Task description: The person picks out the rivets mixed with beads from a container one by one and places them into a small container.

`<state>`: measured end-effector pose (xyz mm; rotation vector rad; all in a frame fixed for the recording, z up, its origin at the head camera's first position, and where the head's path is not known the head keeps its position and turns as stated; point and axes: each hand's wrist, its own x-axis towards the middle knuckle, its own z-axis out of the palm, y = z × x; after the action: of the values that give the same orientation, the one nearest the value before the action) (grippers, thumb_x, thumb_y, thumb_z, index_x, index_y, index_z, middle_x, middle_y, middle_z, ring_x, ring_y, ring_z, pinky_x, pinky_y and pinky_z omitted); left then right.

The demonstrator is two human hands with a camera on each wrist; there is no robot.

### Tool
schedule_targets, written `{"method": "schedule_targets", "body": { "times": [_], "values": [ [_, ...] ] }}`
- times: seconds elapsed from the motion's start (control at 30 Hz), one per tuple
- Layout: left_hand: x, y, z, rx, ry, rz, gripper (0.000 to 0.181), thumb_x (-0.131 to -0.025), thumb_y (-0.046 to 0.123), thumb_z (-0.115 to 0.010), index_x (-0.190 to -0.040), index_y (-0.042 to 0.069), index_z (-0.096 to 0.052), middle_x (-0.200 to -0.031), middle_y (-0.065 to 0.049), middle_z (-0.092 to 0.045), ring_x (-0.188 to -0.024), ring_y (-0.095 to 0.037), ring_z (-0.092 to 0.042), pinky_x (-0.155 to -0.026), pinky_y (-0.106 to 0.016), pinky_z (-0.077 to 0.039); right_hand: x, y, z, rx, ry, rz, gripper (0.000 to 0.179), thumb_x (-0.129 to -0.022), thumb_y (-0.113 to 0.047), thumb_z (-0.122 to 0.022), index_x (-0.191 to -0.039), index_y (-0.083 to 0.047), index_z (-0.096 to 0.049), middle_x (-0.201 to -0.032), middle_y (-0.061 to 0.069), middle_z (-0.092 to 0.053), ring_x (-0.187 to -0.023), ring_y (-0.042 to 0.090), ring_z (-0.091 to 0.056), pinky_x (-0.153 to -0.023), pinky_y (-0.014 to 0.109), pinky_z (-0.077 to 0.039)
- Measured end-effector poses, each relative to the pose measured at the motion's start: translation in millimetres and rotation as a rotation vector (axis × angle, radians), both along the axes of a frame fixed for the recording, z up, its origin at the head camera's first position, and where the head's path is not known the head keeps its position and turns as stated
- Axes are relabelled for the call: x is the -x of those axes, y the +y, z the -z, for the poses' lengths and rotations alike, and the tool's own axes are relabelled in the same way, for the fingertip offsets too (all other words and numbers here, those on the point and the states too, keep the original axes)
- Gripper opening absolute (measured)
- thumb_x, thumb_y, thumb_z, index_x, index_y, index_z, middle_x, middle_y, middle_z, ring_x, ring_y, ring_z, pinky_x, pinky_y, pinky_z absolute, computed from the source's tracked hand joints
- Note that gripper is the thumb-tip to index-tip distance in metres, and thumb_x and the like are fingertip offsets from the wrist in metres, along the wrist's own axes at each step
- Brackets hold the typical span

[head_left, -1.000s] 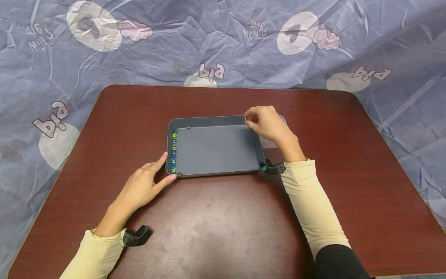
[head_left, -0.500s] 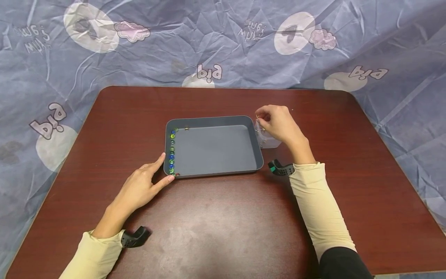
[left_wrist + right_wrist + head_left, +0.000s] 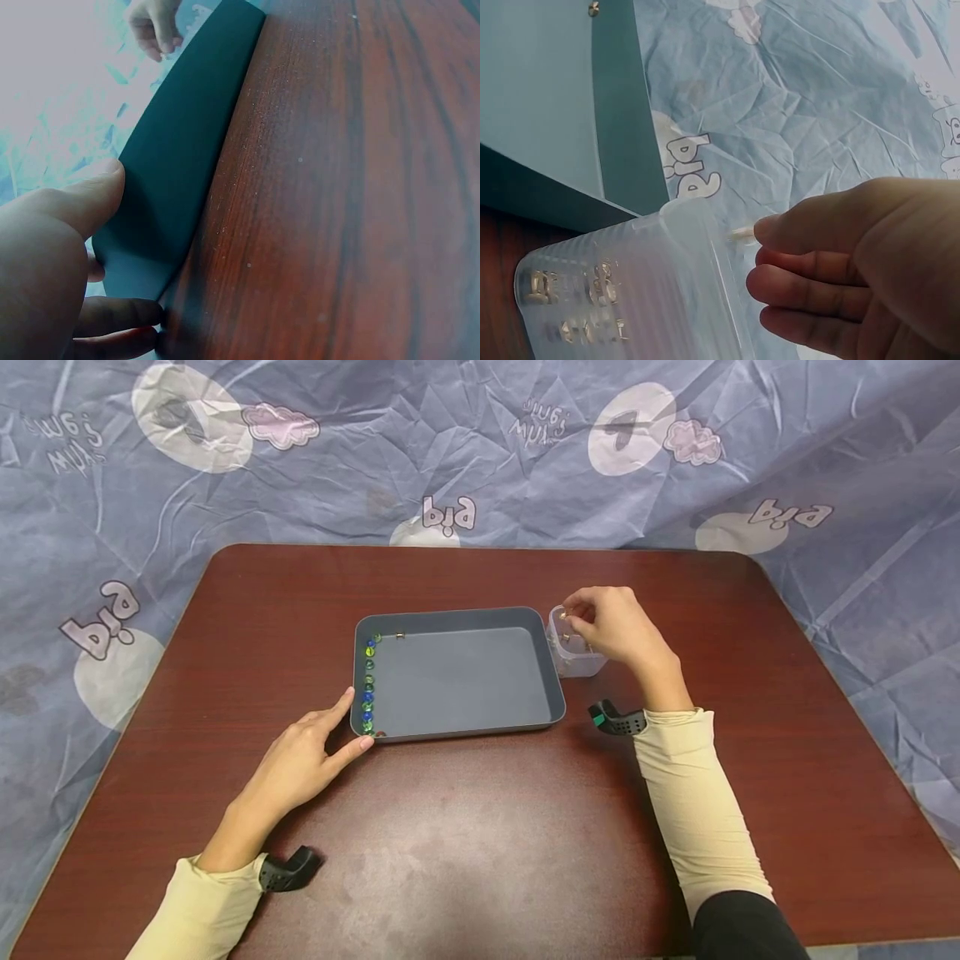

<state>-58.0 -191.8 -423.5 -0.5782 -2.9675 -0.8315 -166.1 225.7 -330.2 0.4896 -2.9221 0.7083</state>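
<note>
My left hand spans the near left corner of a grey tray, thumb at the front rim and index finger along the left side, both fairly straight. My right hand is above a clear plastic box beside the tray's right end. Between its thumb and fingers it pinches a small gold metal piece, mostly hidden by the thumb. Several more gold pieces show through the box wall. Glass marbles in green, blue and yellow line the tray's left wall. Another gold piece lies by the back wall.
A reddish-brown wooden table bears the tray and box. Behind it hangs a wrinkled blue-grey printed cloth. Black wrist straps with camera mounts are on both arms, the right one close to the tray's right front corner.
My right hand has moved right, from over the tray's back right corner to above the clear box, still pinching a gold piece. My left hand keeps its place at the tray corner.
</note>
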Motion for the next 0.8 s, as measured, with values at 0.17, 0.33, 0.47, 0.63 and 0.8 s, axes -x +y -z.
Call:
{"method": "schedule_targets", "body": {
  "times": [0.17, 0.33, 0.47, 0.63, 0.8],
  "values": [
    [0.5, -0.4, 0.1, 0.007, -0.005, 0.000, 0.076, -0.095, 0.044, -0.064, -0.153, 0.005, -0.035, -0.136, -0.028, -0.054, -0.125, -0.043, -0.052, -0.098, -0.058, -0.043, 0.8, 0.6, -0.2, 0.001, 0.018, -0.003, 0.020, -0.089, 0.000, -0.063, -0.106, 0.006, -0.071, -0.086, 0.017, -0.071, -0.079, 0.029, -0.068, -0.072, 0.043, -0.054],
    [0.8, -0.2, -0.9, 0.008, -0.002, 0.004, 0.076, -0.095, 0.044, -0.064, -0.153, 0.005, -0.034, -0.136, -0.028, -0.054, -0.124, -0.043, -0.052, -0.097, -0.058, -0.044, 1.9, -0.9, 1.1, 0.007, 0.013, 0.002, 0.019, -0.090, -0.002, -0.064, -0.106, 0.005, -0.072, -0.085, 0.016, -0.071, -0.078, 0.029, -0.067, -0.069, 0.040, -0.053],
    [0.7, -0.3, -1.5, 0.011, -0.004, 0.002, 0.076, -0.096, 0.045, -0.064, -0.153, 0.005, -0.034, -0.137, -0.028, -0.054, -0.124, -0.043, -0.052, -0.098, -0.058, -0.043, 3.0, -3.6, 2.6, 0.008, -0.012, 0.001, 0.020, -0.090, -0.004, -0.062, -0.106, 0.005, -0.071, -0.085, 0.015, -0.071, -0.077, 0.027, -0.067, -0.071, 0.037, -0.051],
    [0.5, -0.3, -2.0, 0.015, -0.010, 0.000, 0.076, -0.096, 0.045, -0.063, -0.153, 0.004, -0.034, -0.137, -0.028, -0.053, -0.125, -0.044, -0.052, -0.098, -0.059, -0.043, 4.3, -5.4, 4.1, 0.004, -0.008, -0.009, 0.019, -0.090, -0.003, -0.062, -0.104, 0.005, -0.072, -0.084, 0.013, -0.071, -0.078, 0.026, -0.067, -0.076, 0.039, -0.049],
    [0.7, 0.3, -2.2, 0.014, -0.018, -0.002, 0.077, -0.096, 0.045, -0.063, -0.154, 0.005, -0.033, -0.137, -0.028, -0.053, -0.125, -0.044, -0.051, -0.098, -0.059, -0.043, 5.5, -7.0, 4.6, 0.001, 0.022, -0.014, 0.018, -0.089, -0.003, -0.061, -0.101, 0.003, -0.073, -0.082, 0.012, -0.071, -0.076, 0.025, -0.067, -0.073, 0.039, -0.051]
  ]
}}
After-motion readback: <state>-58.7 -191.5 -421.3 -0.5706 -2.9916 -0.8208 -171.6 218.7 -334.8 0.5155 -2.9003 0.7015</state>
